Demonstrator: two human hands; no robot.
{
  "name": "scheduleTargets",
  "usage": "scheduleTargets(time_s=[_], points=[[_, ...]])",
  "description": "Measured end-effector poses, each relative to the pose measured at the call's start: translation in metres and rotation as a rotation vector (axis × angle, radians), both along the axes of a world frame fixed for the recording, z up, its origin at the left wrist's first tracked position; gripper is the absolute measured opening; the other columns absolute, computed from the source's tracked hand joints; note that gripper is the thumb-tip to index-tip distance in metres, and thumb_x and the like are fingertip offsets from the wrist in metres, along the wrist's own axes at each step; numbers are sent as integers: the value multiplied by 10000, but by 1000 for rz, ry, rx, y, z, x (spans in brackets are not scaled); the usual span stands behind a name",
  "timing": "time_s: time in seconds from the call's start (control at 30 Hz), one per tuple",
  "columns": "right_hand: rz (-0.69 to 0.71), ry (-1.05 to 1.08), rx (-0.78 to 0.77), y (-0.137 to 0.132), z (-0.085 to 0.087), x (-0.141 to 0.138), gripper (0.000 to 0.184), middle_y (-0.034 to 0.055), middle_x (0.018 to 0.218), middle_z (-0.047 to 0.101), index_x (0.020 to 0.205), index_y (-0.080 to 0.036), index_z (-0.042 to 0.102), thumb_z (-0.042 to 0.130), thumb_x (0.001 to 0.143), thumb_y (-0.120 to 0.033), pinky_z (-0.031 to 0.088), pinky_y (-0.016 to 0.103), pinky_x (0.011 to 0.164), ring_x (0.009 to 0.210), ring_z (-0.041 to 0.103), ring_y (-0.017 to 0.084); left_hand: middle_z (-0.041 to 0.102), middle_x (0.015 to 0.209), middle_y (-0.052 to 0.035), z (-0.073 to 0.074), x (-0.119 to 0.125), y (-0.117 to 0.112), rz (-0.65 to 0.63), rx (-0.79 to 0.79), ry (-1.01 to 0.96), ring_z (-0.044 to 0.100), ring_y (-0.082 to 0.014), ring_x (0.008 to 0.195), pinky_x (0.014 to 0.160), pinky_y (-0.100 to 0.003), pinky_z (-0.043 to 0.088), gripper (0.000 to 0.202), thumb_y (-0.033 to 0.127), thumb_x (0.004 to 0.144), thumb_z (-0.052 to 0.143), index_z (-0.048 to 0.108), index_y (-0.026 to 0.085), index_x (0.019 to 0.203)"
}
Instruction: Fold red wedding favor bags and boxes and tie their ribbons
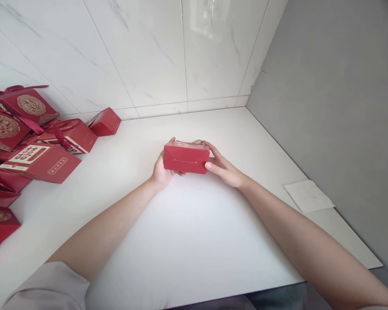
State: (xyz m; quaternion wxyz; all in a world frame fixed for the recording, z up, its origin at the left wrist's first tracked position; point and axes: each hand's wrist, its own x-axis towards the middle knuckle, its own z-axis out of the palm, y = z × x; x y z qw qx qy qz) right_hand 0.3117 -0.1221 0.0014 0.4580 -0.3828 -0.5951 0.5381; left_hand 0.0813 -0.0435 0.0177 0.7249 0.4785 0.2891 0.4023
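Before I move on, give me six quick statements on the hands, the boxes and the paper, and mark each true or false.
1. The left hand and the right hand both hold one red box. True.
2. The left hand is well away from the red box. False: it grips the box's left side.
3. A pile of boxes sits on the left part of the table. True.
4. A white paper lies near the table's right edge. True.
5. The white paper is tucked under the pile of boxes. False: it lies apart, across the table.
6. The right hand rests on the white paper. False: it is on the red box.
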Motion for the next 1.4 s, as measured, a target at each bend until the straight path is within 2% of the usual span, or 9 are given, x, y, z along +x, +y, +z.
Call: scheduleTargets(time_s=[0.4, 0.67, 0.87, 1.17, 1.3, 1.4], points=[[4, 0, 5, 0, 2, -1, 1011, 131, 1572, 584, 1723, -319, 75, 671, 973, -644, 421, 577, 1231, 1390, 613, 306, 813, 1035, -53, 2, 1, -1, 32, -8, 35, 729, -201, 581, 438, -300, 535, 791, 663, 969, 511, 329, 338, 1666], [-11, -35, -21, 0, 1, -1, 1080, 122, 1352, 716, 1731, -288, 30, 671, 956, -679, 395, 594, 1241, 1381, 623, 314, 812, 1076, -56, 2, 0, 0, 31, -31, 31, 750, -210, 627, 435, -295, 549, 809, 664, 947, 554, 342, 339, 1656], [-16, -43, -22, 1, -1, 0, 1092, 131, 1365, 710, 1734, -284, 32, 677, 949, -683, 394, 582, 1231, 1301, 665, 313, 805, 1137, -68, 4, 1, -1, 37, -33, 1, 757, -212, 634, 420, -299, 549, 744, 615, 976, 535, 372, 326, 1642], [-19, -54, -15, 2, -3, 0, 1092, 121, 1359, 714, 1734, -303, 28, 674, 945, -692, 415, 580, 1218, 1276, 677, 308, 800, 1134, -67, 6, 2, -3, 62, -47, 17, 755, -214, 647, 415, -303, 544, 776, 605, 960, 557, 360, 303, 1648], [-18, -69, -13, 1, -2, -1, 1116, 138, 1343, 714, 1730, -267, 29, 674, 935, -711, 418, 578, 1219, 1296, 663, 311, 778, 1237, -83, 7, 1, -3, 49, -26, 13, 756, -216, 683, 419, -307, 539, 820, 708, 945, 531, 367, 315, 1645], [-44, -65, 55, 0, -1, -2, 1130, 164, 1457, 645, 1729, -282, 24, 669, 921, -737, 470, 558, 1183, 1331, 642, 321, 701, 1432, -89, 8, 1, -5, 26, -21, -15, 788, -256, 875, 489, -321, 576, 887, 851, 905, 457, 393, 343, 1630]])
